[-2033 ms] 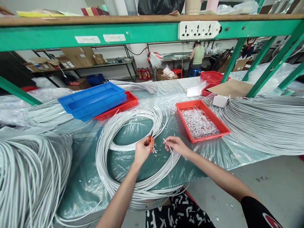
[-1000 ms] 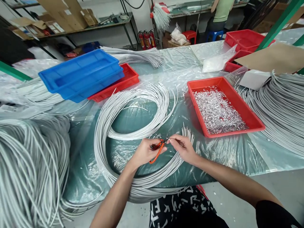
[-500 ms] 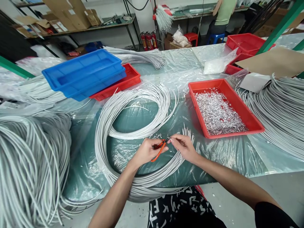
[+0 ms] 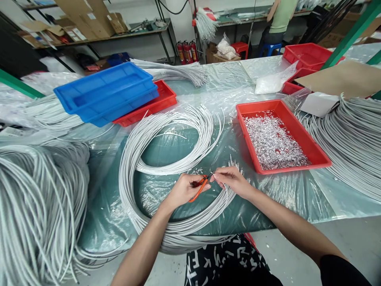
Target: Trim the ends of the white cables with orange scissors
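My left hand [image 4: 183,190] is closed around orange-handled pliers [image 4: 199,192], whose dark jaws point up and to the right. Just at the jaw tips, my right hand [image 4: 233,180] has its thumb and fingers pinched together; what lies between them is too small to make out. Under the right hand runs a thick coil of grey cables [image 4: 190,228], with cut ends [image 4: 235,163] sticking out past the knuckles. A looser coil of white cables [image 4: 166,169] overlaps it farther from me.
To the right stands a red tray [image 4: 297,169] with many small shiny metal pieces. Blue trays [image 4: 104,89] sit on a red one at the back left. Large cable heaps lie at left [image 4: 41,210] and right [image 4: 351,139]. A person [image 4: 279,20] sits in the background.
My right hand has shifted slightly and its fingers have curled more over the cables. The left hand and the pliers stay almost where they were.
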A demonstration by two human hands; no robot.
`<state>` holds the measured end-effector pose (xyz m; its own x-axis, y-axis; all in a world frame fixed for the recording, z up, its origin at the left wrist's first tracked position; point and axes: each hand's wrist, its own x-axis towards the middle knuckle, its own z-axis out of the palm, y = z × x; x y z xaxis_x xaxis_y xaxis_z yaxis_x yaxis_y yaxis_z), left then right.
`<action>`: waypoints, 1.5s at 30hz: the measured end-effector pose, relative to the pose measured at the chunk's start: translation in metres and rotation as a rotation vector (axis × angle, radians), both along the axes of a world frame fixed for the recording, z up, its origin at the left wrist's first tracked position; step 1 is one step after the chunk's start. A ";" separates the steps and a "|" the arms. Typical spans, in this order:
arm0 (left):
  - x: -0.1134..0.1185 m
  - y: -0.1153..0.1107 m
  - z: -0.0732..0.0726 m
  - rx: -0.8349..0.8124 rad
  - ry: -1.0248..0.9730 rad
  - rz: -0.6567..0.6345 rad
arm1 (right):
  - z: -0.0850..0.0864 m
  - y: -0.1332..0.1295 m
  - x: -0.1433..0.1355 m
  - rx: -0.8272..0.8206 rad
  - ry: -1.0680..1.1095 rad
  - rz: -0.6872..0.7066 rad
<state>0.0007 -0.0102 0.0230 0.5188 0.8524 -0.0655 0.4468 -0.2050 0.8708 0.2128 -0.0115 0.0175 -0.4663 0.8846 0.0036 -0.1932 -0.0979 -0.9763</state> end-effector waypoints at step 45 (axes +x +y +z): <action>-0.002 -0.002 0.006 0.170 0.084 -0.068 | -0.006 -0.008 -0.005 -0.042 0.050 0.037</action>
